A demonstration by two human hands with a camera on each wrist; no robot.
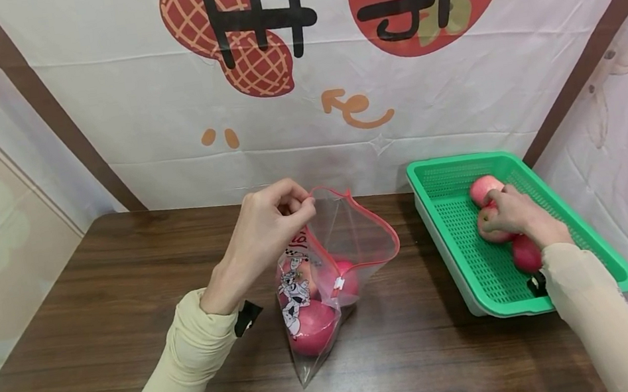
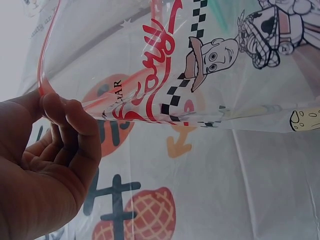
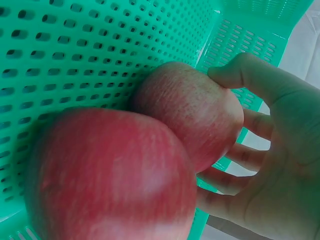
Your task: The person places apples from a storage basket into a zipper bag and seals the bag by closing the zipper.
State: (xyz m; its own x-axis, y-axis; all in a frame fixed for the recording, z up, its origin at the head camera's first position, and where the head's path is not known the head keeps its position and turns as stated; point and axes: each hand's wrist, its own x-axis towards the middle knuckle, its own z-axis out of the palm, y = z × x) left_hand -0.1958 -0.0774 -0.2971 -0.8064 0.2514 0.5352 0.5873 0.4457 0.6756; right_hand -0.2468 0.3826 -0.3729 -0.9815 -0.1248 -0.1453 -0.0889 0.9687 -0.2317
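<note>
Sleeves (image 1: 165, 378) of cream cloth cover my forearms, which reach forward, spread apart. Between them lies the dark wood-grain table (image 1: 427, 361). A clear zip bag (image 1: 296, 292) rests on it, and my left hand (image 1: 263, 220) pinches its red zip edge (image 1: 375, 214) between thumb and bent fingers, well above the wood. The mouth gapes to the right; a cartoon cowboy (image 2: 217, 60) and red script (image 2: 156, 65) decorate the plastic, and glossy red apples (image 1: 313, 330) sit inside. Farther right, my right hand (image 1: 518, 214) dips into a green perforated basket (image 1: 456, 223), thumb and fingers curled round the middle apple (image 3: 192, 112) of three, its skin mottled red. Beyond the table hangs creased white cloth (image 1: 160, 134) printed with red peanuts (image 1: 260, 63).
</note>
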